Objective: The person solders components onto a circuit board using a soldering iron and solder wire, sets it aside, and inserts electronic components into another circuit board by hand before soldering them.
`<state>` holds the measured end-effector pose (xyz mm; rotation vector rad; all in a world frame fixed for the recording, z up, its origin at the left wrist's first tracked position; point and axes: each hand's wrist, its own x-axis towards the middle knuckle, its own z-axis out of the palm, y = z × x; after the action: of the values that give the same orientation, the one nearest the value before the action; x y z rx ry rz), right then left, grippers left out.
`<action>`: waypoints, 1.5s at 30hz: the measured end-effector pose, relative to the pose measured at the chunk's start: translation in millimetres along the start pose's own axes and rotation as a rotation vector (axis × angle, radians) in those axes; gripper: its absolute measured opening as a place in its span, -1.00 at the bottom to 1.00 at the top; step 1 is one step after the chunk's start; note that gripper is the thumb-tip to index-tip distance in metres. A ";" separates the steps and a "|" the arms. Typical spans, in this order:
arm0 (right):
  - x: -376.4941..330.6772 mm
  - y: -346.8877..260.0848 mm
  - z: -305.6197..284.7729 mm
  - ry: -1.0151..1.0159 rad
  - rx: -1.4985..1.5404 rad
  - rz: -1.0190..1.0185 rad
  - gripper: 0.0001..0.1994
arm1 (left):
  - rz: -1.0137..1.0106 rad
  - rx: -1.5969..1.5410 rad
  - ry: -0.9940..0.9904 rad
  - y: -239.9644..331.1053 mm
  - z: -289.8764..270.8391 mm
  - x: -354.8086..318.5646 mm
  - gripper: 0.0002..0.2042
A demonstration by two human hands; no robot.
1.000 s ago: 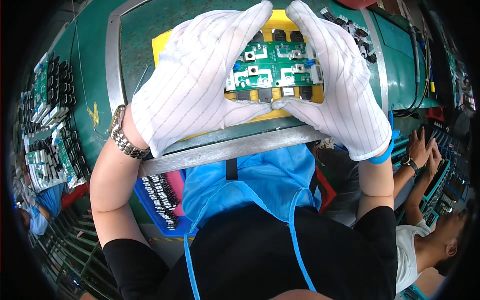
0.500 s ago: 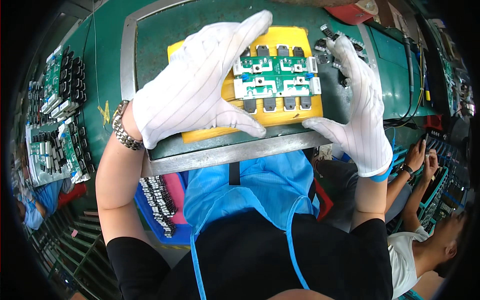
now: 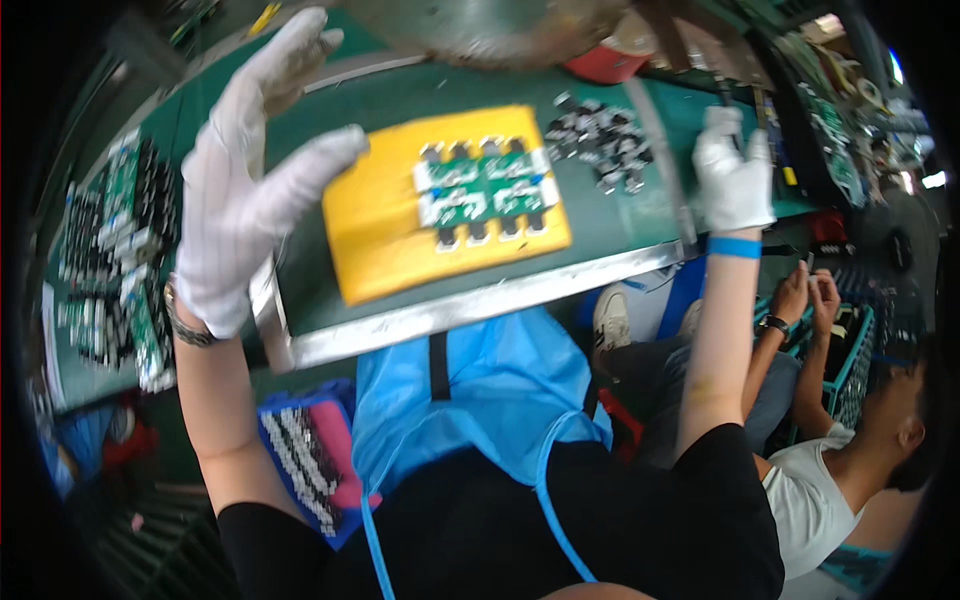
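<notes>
My left hand (image 3: 235,185), in a white striped glove, is raised at the left of the yellow block (image 3: 375,240), its thumb spread from the fingers and nothing in it. On the block lies a green circuit board (image 3: 487,187) with white end pieces; black flat components stick out along its far and near edges. Over at the right, beyond the metal frame, my gloved right hand (image 3: 735,185) is closed around a dark upright rod-shaped tool (image 3: 728,92). Blur hides the tool's kind and its lower part.
Loose black components (image 3: 603,140) are heaped right of the block. A metal edge (image 3: 480,298) borders the green table. Finished-looking boards (image 3: 125,220) stand in stacks at the left. Below is a blue bin (image 3: 335,405) of small parts. A co-worker's hands (image 3: 805,295) are at the right.
Both hands have moved apart from the board: the left to the left, the right up and away to the dark tool. The view has shifted, and the board stays on the yellow block.
</notes>
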<state>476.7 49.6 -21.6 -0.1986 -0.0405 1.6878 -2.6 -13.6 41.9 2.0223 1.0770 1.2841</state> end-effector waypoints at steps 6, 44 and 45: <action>45.5 -58.9 -11.0 0.150 -0.024 -0.223 -0.59 | -0.157 0.693 -0.344 -6.3 -48.9 -50.3 -0.56; -93.8 140.3 34.6 -0.176 -1.639 -0.837 -0.73 | 0.174 0.551 0.024 54.8 15.7 -63.7 -0.89; -104.0 153.2 36.0 -0.237 -1.546 -0.720 -0.74 | 0.225 0.580 -0.017 55.0 25.7 -62.0 -0.84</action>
<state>332.6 -69.5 3.2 -0.9789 -1.4255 0.6340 25.2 -95.8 41.3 2.6374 1.3598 1.1409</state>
